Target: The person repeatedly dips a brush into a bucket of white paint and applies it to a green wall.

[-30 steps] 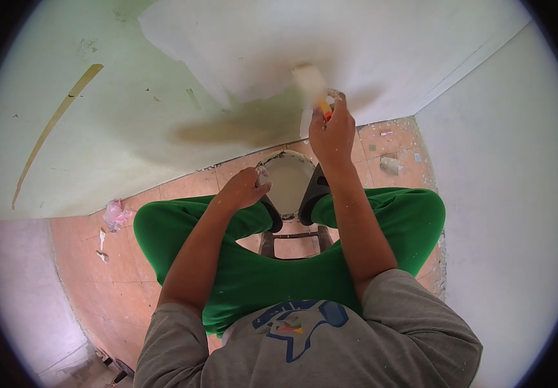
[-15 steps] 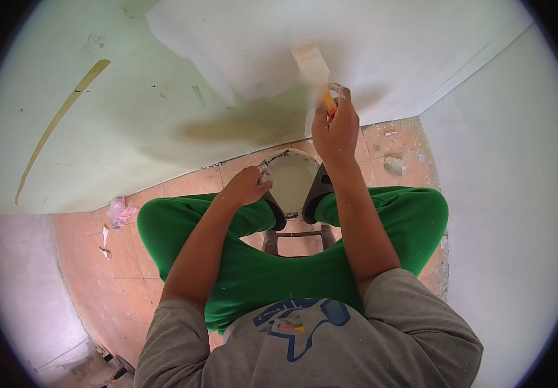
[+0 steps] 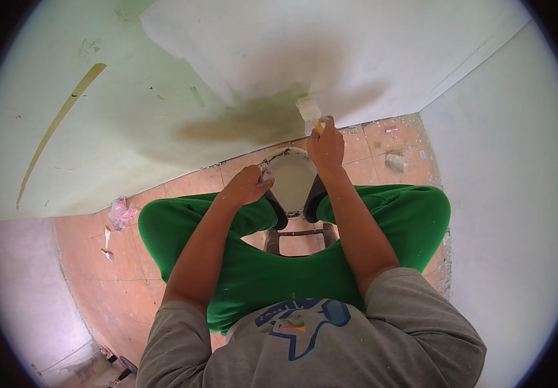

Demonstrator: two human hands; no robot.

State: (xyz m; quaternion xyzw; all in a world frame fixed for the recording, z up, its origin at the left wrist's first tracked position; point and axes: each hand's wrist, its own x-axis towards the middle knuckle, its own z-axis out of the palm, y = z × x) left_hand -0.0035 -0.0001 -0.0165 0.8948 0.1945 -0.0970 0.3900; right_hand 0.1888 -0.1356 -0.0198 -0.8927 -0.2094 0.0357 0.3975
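Note:
My right hand (image 3: 325, 147) is closed round the yellow handle of a paintbrush (image 3: 308, 108), whose pale, wide bristles are against or very near the lower part of the wall. A round bucket (image 3: 292, 178) of whitish paint stands between my feet, with smears round its rim. At the bucket's left edge, my left hand (image 3: 248, 185) has its fingers curled on the rim, with white paint on them. The wall (image 3: 227, 39) is white in the upper middle and greenish lower down and to the left.
A yellowish strip (image 3: 59, 132) runs down the left wall. On the tiled floor (image 3: 117, 284) lie a pink plastic bag (image 3: 121, 213), small white scraps (image 3: 107, 254) and a pale lump (image 3: 395, 162). A dark stool frame (image 3: 299, 233) shows below the bucket.
My right hand and the brush have moved down the wall, closer to the floor and the bucket. My left hand remains at the bucket's rim.

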